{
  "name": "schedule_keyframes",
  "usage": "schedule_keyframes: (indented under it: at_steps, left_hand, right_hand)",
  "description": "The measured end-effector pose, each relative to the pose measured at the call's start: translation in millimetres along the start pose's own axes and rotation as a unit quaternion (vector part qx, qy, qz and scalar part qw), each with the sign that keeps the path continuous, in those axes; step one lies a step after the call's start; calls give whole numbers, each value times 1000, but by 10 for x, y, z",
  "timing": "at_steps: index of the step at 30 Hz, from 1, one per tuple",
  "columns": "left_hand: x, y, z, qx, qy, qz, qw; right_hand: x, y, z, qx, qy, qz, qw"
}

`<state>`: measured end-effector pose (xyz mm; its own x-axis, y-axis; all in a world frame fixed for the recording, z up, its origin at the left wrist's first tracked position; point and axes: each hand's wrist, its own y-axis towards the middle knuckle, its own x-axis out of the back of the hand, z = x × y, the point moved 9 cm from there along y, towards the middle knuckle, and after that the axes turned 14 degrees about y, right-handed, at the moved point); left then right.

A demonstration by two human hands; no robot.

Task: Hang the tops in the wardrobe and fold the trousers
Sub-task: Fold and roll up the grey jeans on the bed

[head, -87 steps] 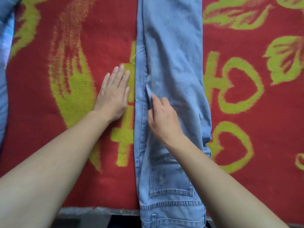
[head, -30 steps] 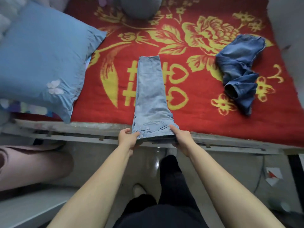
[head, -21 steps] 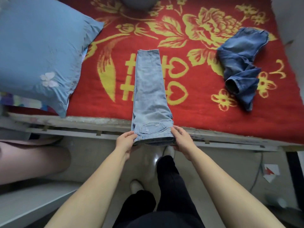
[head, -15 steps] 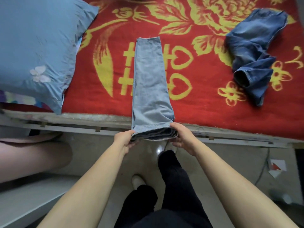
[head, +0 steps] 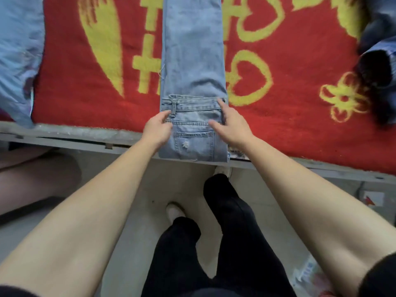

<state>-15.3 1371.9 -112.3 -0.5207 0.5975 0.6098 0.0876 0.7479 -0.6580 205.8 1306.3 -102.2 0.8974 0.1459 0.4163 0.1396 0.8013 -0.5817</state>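
Jeans [head: 192, 50] lie lengthwise on the bed [head: 289, 129] — legs pointing away, waistband [head: 194, 103] folded back over them. Left hand [head: 157, 130] grips the fold's left edge; right hand [head: 232, 127] rests on it, fingers spread.

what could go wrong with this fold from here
1. The folded end of the light blue jeans overhangs the bed edge; a tug toward the person might slide them to the floor.
2. The waistband flap is held down by the left hand gripping its side and the right hand pressing flat, so it may spring open or skew once released.
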Motion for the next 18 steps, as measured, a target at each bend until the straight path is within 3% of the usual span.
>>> schedule_keyframes:
  at_steps: [1,3,5,9,13,18]
  left_hand:
    - [-167,16,31,-45,120,38,991]
    - [-460,-3,136,-116,304,108,939]
    - [-607,18,210,-156,400,136,893]
    - [-755,-11,336,-190,483,138,843]
    - [-865,-56,435,-218,566,56,793]
    - [-945,17,504,-238,583,-49,776]
  right_hand:
    - [-124,-22,-24,35,-106,35,993]
    - [-315,-91,-125,75,-256,82,960]
    - [-441,-100,-257,92,-346,88,930]
    - [-669,-207,-291,154,-426,32,891]
    - [-959,-177,-414,183,-469,25,864]
    - [-1117,-23,-572,175,-501,15,847]
